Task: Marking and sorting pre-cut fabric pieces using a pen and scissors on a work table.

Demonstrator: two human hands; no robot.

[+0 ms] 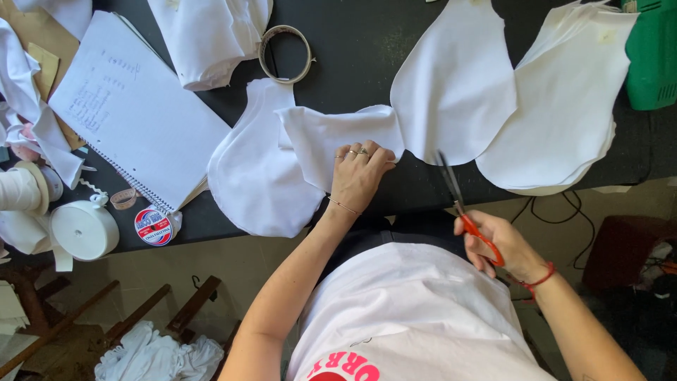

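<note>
L fingers (363,156) flat on white fabric piece (331,137) edge, R hand (497,243) fingers gripping red scissors (462,204)

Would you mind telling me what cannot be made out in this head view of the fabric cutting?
- Scissors: blades motion-blurred, so open or shut is unclear.
- Right hand: fingers partly hidden around the red handles.
- White fabric piece under the left hand: edge covered by the palm.
- Green machine: cut off by the right edge.
- Notebook: writing too small.
</note>
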